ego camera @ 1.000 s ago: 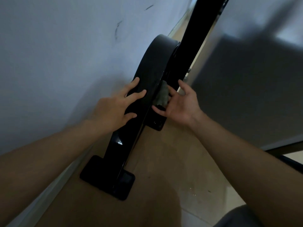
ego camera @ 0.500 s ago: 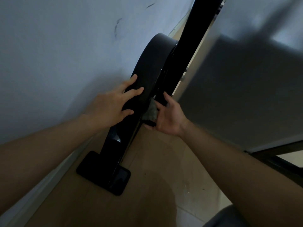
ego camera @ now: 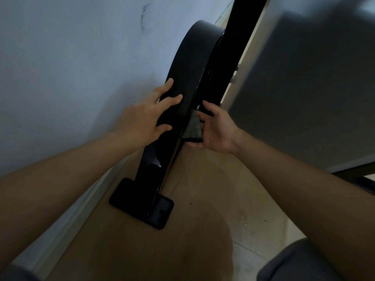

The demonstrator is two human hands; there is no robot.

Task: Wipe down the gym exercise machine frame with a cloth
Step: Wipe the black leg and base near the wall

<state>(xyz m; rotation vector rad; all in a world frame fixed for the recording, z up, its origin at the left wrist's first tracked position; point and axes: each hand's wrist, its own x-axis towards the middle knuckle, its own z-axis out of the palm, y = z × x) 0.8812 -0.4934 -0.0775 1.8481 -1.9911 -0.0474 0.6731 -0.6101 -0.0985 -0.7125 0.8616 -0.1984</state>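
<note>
Beside the pale wall [ego camera: 71, 67], left hand [ego camera: 140, 120] splayed flat on black frame [ego camera: 188, 63], right hand [ego camera: 217, 126] fingers pinching grey cloth [ego camera: 194, 126]

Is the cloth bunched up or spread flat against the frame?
Bunched: the grey cloth sits gathered in the right hand, pressed against the black frame.

right hand [ego camera: 218, 128] slid the cloth [ego camera: 194, 125] back up the frame [ego camera: 190, 78], fingers regripped
</note>
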